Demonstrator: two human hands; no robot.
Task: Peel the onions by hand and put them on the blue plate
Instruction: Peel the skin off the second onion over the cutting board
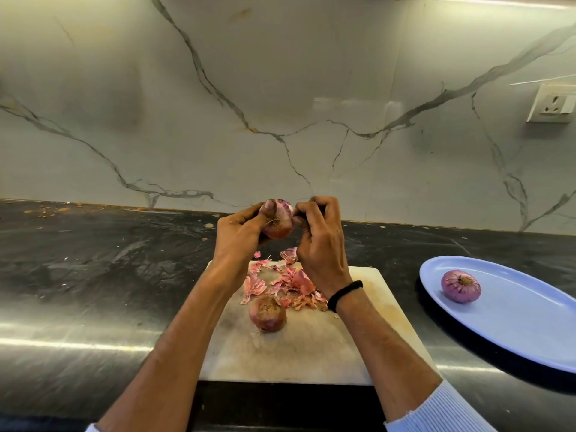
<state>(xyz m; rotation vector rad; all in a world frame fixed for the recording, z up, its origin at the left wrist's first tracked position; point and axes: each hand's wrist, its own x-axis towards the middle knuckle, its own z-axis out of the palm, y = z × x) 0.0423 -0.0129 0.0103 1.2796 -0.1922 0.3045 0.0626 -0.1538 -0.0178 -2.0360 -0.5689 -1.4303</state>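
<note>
Holding the half-skinned onion (279, 221) up over the far edge of the cutting board (311, 353), the left hand (240, 235) has its fingers curled round it, thumb pressed on top. The right hand (318, 244) is curled tight too, pinching at the onion's right side; can't tell how much skin it actually has. A pile of pink peels (280, 285) sits on the far half of the board, with an unpeeled onion (267, 313) just in front of it. The blue plate (514, 332) is by the countertop's right edge with one peeled onion (460, 286) near its far-left rim. The dark countertop (93, 275) is scuffed and shiny, with crumbs along its back edge. The veined marble wall (280, 104) has a socket (551, 104) at the right.
</note>
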